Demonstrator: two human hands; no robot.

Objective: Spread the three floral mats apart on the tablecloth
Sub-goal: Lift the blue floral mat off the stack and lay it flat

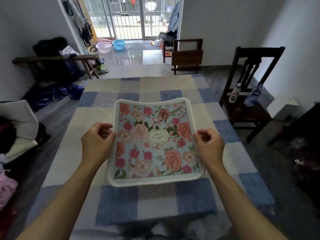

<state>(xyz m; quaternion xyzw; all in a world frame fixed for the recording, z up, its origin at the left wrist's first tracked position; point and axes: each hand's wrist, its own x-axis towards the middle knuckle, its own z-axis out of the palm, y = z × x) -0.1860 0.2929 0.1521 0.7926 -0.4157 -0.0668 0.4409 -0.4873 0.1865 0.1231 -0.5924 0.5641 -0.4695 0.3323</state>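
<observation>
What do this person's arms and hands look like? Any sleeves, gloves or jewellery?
Both forearms are bare right down to the bottom edge of the picture, so no sleeves show. The left hand and right hand wear no gloves. No rings, watch or bracelet can be seen on the fingers or wrists.

One floral mat (154,141) visible — two bottles (235,93) — two basins (103,47).

two bare forearms, no sleeves visible; left hand (97,142), right hand (209,146) ungloved, no rings or watch seen.
</observation>
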